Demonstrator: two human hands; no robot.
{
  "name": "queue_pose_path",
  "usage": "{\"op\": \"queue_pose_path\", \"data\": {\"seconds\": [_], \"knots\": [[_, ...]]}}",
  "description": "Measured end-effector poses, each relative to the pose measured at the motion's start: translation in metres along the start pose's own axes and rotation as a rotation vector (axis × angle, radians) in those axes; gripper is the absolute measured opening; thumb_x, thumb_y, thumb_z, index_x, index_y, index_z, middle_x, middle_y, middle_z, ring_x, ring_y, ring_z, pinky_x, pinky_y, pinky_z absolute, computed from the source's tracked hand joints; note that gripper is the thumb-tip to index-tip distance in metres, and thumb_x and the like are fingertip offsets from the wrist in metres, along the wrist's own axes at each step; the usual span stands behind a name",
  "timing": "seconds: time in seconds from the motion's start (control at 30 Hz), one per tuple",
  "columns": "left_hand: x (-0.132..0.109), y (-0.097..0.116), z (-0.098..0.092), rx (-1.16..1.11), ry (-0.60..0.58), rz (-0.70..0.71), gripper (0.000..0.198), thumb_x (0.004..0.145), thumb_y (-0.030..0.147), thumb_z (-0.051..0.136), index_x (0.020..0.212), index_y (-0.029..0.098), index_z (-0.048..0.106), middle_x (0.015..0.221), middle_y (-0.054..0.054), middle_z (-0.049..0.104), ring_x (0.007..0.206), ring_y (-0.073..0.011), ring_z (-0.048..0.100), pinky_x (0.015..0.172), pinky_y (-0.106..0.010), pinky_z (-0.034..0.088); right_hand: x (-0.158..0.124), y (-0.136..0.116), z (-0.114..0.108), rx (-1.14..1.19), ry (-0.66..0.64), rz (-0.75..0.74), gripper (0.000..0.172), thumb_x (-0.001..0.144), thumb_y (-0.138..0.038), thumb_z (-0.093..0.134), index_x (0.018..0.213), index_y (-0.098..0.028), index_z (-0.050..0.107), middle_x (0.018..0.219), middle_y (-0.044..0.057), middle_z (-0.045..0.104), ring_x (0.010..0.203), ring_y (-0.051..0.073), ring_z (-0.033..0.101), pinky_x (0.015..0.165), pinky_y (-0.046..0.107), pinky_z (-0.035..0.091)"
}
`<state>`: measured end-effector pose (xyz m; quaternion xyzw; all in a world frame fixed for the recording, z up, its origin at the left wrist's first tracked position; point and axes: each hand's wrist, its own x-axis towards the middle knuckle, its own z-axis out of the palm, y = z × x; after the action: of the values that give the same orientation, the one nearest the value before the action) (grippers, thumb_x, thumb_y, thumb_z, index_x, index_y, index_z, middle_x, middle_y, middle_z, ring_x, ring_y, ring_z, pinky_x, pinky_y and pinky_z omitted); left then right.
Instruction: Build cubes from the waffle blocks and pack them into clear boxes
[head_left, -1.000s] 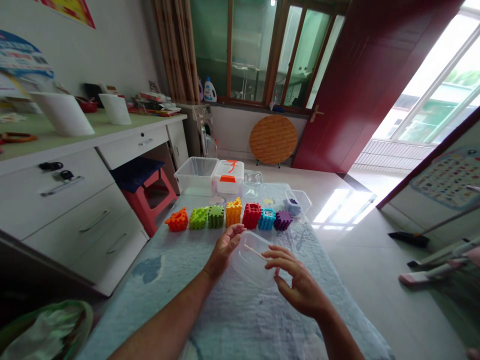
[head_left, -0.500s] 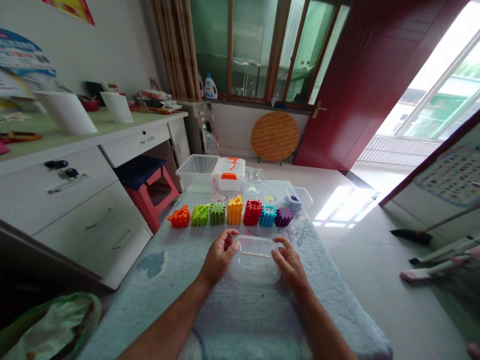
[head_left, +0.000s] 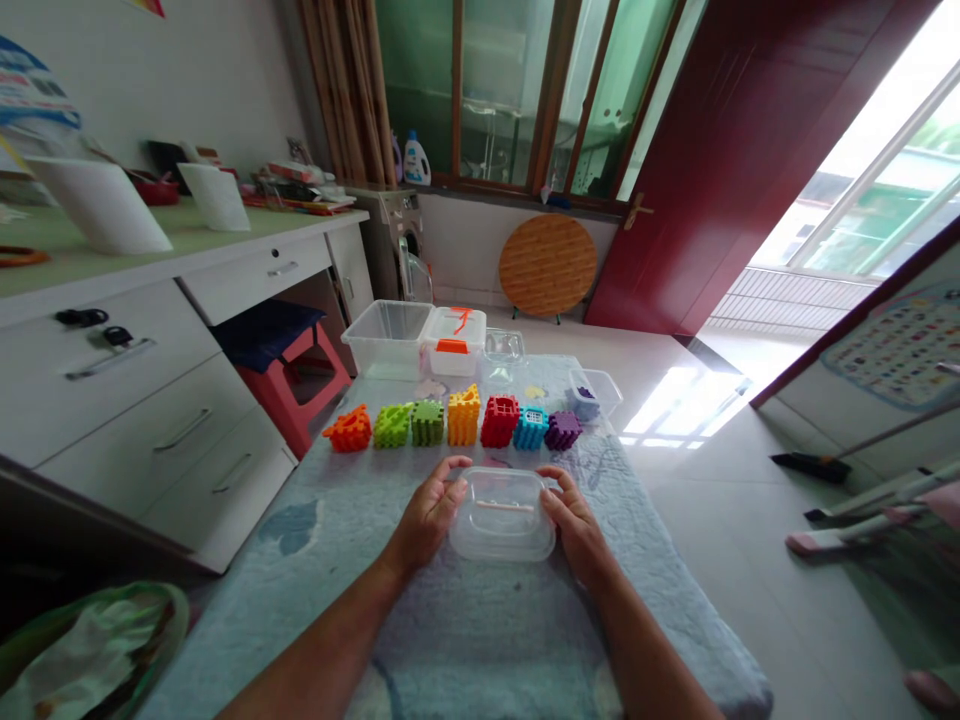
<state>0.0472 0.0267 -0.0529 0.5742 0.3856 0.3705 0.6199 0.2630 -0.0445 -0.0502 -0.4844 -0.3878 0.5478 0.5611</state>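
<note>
Clear container (head_left: 502, 522) — fingers (head_left: 561, 476) bent at either side

The blue-covered table (head_left: 480, 640) bears coloured blocks (head_left: 463, 420); plastic boxes (head_left: 450, 360) stand behind

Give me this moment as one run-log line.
left hand: grips clear container at left | right hand: grips it at right | coloured blocks: row beyond container | blue cloth: under blocks

Seven blocks (head_left: 463, 415) stand across the table (head_left: 330, 540). At its far edge: one open bin (head_left: 386, 350), one lidded box (head_left: 452, 325), clear plastic (head_left: 504, 345) too faint to count. By the far right corner: one tub (head_left: 585, 400). Mid-table: one clear container (head_left: 502, 535).
</note>
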Motion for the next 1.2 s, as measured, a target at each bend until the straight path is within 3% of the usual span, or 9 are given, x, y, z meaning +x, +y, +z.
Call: {"op": "queue_pose_path", "data": {"seconds": [0.13,0.43,0.8,1.07,1.2], "knots": [[0.001,0.0,-0.002,-0.045,-0.044,-0.021,0.054,0.086,0.05,0.048,0.131,0.019,0.043,0.073,0.0,0.065,0.053,-0.0125,0.055,0.05,-0.021,0.04,0.002,0.001,-0.002,-0.012,-0.012,-0.007,0.042,0.084,-0.049,0.059,0.115,-0.024,0.048,0.067,-0.005,0.054,0.051,0.009,0.043,0.046,0.019,0.031],[0.004,-0.002,-0.004,-0.059,-0.07,-0.009,0.051,0.087,0.049,0.048,0.127,0.019,0.043,0.07,0.002,0.061,0.053,-0.0117,0.055,0.05,-0.021,0.04,0.001,0.0,-0.005,-0.055,0.028,-0.002,0.042,0.084,-0.052,0.056,0.114,-0.023,0.051,0.063,-0.006,0.049,0.051,0.01,0.04,0.045,0.02,0.03],[0.006,0.003,-0.008,0.096,0.018,0.046,0.042,0.088,0.047,0.051,0.117,0.018,0.047,0.054,0.01,0.04,0.045,-0.0071,0.035,0.046,-0.017,0.029,0.008,0.004,-0.007,-0.246,0.053,-0.056,0.043,0.086,-0.057,0.051,0.111,-0.022,0.056,0.065,-0.004,0.052,0.052,0.012,0.043,0.047,0.023,0.031],[0.009,0.0,-0.011,0.073,-0.056,0.035,0.046,0.089,0.051,0.046,0.121,0.019,0.045,0.06,0.007,0.047,0.046,-0.0089,0.04,0.047,-0.019,0.033,0.01,0.003,-0.007,-0.296,0.062,-0.126,0.04,0.087,-0.055,0.049,0.108,-0.022,0.06,0.08,0.0,0.061,0.07,0.017,0.054,0.063,0.027,0.042],[0.011,-0.002,-0.013,0.081,-0.033,0.036,0.044,0.09,0.048,0.043,0.122,0.018,0.047,0.058,0.006,0.046,0.047,-0.0104,0.042,0.048,-0.02,0.034,0.009,-0.001,-0.003,-0.26,0.072,-0.109,0.04,0.087,-0.055,0.049,0.108,-0.022,0.06,0.074,-0.001,0.058,0.067,0.017,0.052,0.06,0.027,0.04]]}}
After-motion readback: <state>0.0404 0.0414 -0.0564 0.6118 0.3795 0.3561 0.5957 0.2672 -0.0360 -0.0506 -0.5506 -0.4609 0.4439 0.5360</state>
